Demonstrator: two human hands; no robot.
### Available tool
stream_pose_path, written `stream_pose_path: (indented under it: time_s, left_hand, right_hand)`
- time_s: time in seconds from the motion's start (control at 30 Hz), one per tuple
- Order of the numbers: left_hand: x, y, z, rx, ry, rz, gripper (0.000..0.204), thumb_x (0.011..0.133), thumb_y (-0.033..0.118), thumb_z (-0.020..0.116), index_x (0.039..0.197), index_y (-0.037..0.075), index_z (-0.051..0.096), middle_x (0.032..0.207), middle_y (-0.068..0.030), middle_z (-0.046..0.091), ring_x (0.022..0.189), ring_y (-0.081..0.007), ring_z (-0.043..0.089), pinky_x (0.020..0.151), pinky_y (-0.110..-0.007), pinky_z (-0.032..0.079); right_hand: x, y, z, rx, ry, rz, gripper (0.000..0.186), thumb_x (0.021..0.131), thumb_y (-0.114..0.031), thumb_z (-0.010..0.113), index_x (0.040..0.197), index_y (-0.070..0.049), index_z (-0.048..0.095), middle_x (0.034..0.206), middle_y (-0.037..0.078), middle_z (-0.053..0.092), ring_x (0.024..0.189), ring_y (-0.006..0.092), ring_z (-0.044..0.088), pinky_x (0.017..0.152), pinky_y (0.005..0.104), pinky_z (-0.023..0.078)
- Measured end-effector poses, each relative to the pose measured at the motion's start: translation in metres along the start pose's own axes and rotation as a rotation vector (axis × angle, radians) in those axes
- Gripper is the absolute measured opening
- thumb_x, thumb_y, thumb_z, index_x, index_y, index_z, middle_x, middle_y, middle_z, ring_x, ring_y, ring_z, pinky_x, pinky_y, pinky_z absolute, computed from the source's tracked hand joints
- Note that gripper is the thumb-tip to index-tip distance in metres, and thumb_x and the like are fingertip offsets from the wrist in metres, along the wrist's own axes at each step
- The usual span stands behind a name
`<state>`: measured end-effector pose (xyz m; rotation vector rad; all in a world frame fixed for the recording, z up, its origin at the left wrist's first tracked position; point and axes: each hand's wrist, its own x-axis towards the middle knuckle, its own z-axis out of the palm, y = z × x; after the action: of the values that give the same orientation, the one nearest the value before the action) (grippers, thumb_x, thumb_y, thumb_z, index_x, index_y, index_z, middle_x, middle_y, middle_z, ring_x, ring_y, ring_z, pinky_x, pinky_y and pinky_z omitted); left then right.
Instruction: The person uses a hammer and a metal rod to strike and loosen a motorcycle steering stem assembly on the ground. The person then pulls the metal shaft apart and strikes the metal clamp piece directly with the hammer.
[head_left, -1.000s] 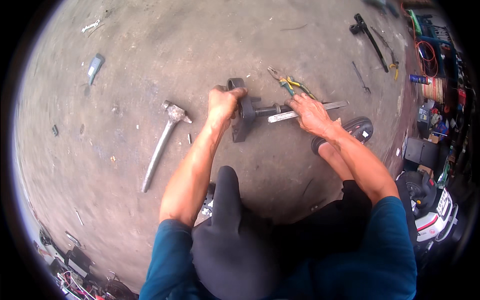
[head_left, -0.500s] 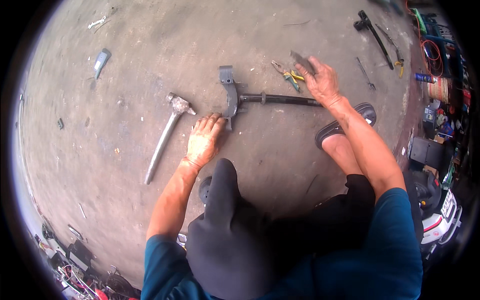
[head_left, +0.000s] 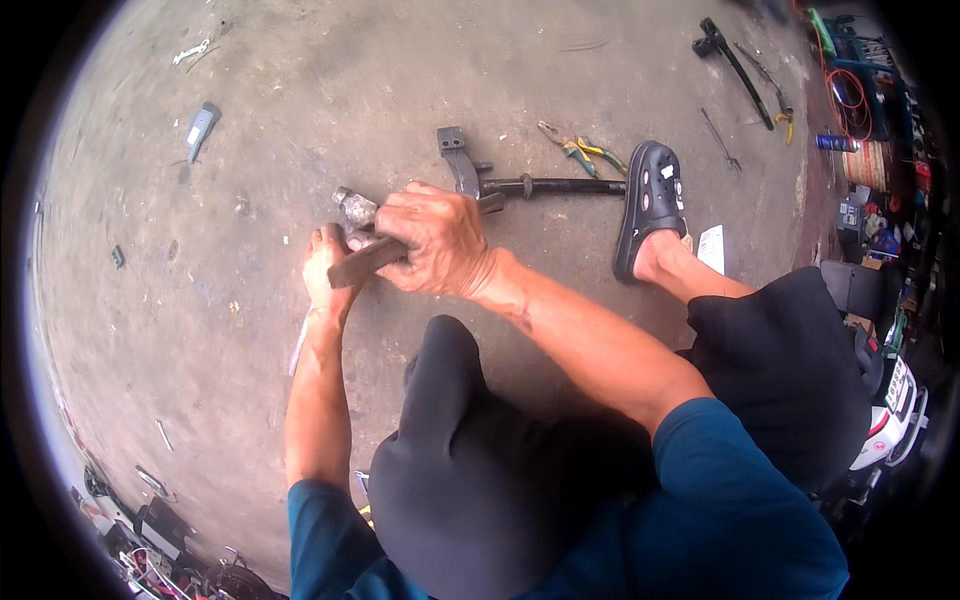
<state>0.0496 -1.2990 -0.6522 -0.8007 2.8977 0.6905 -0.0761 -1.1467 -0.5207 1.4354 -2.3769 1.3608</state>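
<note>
My right hand (head_left: 440, 240) is closed round a flat, dark metal bar (head_left: 362, 264), whose two ends stick out of the fist. Beside it, my left hand (head_left: 328, 272) has its fingers round the upper handle of a hammer (head_left: 354, 208); the bar and right hand partly hide this grip. Just beyond the right hand lies a dark steering stem (head_left: 575, 187) with a bracket-like clamp (head_left: 458, 165) at its left end. My foot in a black clog (head_left: 655, 195) is at the stem's right end. The near part of the clamp is covered by my right hand.
Pliers with yellow-green handles (head_left: 580, 150) lie beyond the stem. A black T-shaped tool (head_left: 738, 70) and a thin rod (head_left: 720, 140) are at the far right. A grey, paddle-shaped object (head_left: 202, 130) and a spanner (head_left: 190, 51) lie far left. Crowded shelves line the right edge.
My right hand has swung left and nearer with the metal bar, away from the pliers. My left hand has left the clamp for the hammer. The clogged foot has moved onto or against the stem's end.
</note>
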Motion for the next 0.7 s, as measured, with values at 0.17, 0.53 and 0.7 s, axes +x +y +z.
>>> stream_pose_path:
  time_s: [0.17,0.53,0.7]
  left_hand:
    - [-0.034,-0.027,-0.043,-0.586,-0.095,-0.474,0.034,0.071,0.010,0.058,0.102,-0.003,0.061,0.075,-0.0140,0.064,0.065,-0.0282,0.062,0.064,-0.038,0.050]
    - [-0.108,0.003,-0.104,-1.224,0.156,-0.630,0.047,0.095,0.049,0.051,0.106,0.003,0.051,0.063,-0.0032,0.048,0.048,-0.0113,0.048,0.042,-0.025,0.039]
    - [-0.092,0.023,-0.123,-1.468,0.293,-0.576,0.056,0.093,0.051,0.054,0.112,-0.001,0.052,0.069,-0.0058,0.053,0.049,-0.0120,0.049,0.041,-0.025,0.039]
  right_hand:
    - [0.003,0.004,-0.007,0.014,0.011,-0.089,0.037,0.070,-0.023,0.078,0.056,-0.008,0.047,0.055,0.003,0.044,0.050,0.0222,0.044,0.045,0.0340,0.037]
    - [0.006,0.037,0.008,-0.034,0.047,0.042,0.041,0.076,-0.024,0.076,0.056,-0.008,0.044,0.053,0.005,0.042,0.048,0.0233,0.040,0.044,0.0349,0.033]
    - [0.008,0.044,0.008,-0.063,0.034,0.056,0.041,0.078,-0.023,0.075,0.057,-0.008,0.043,0.053,0.006,0.042,0.048,0.0238,0.041,0.044,0.0352,0.034]
